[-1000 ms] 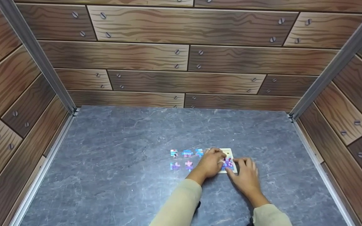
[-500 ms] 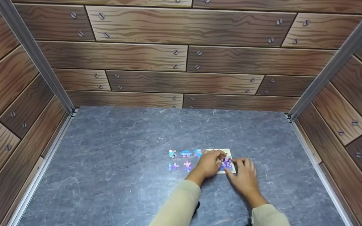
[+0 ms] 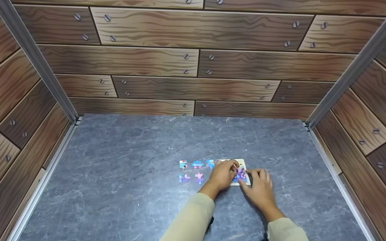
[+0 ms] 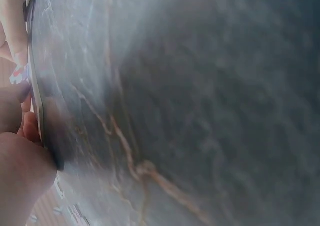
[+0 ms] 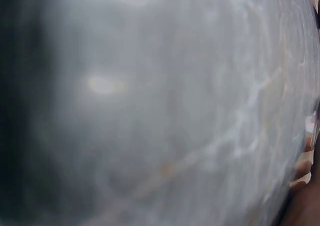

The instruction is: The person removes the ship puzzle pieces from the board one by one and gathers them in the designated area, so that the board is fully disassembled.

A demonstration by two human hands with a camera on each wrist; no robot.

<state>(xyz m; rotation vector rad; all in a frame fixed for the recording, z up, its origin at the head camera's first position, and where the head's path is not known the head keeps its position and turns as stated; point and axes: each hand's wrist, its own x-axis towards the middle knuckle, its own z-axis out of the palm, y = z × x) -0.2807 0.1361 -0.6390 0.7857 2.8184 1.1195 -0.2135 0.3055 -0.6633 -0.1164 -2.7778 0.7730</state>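
Observation:
A shallow pale-framed puzzle board point(image 3: 242, 162) lies on the table, with purple and blue puzzle pieces point(image 3: 241, 176) in its lower right part. My left hand point(image 3: 222, 173) reaches over the left half and hides it; its bent fingers and thumb pinch a small reddish-purple puzzle piece point(image 3: 238, 171) low over the board. My right hand point(image 3: 260, 187) holds the board's lower right corner, index finger at the right edge and thumb at the bottom edge. In the left wrist view, fingertips point(image 4: 21, 55) show close to the board's edge. The right wrist view catches only a few fingers point(image 5: 302, 168).
Left of the board, loose puzzle pieces lie in two rows: a blue-and-pink one point(image 3: 197, 164), a white-and-red one point(image 3: 183, 164), a purple one point(image 3: 184, 178) and a pink one point(image 3: 199, 177). Wood-patterned walls point(image 3: 193, 90) enclose the grey marbled table point(image 3: 129, 150).
My left fingers shift slightly over the board, and the pinched piece sits lower, against the purple pieces. My right hand stays at the corner. The whole head view drifts slightly left.

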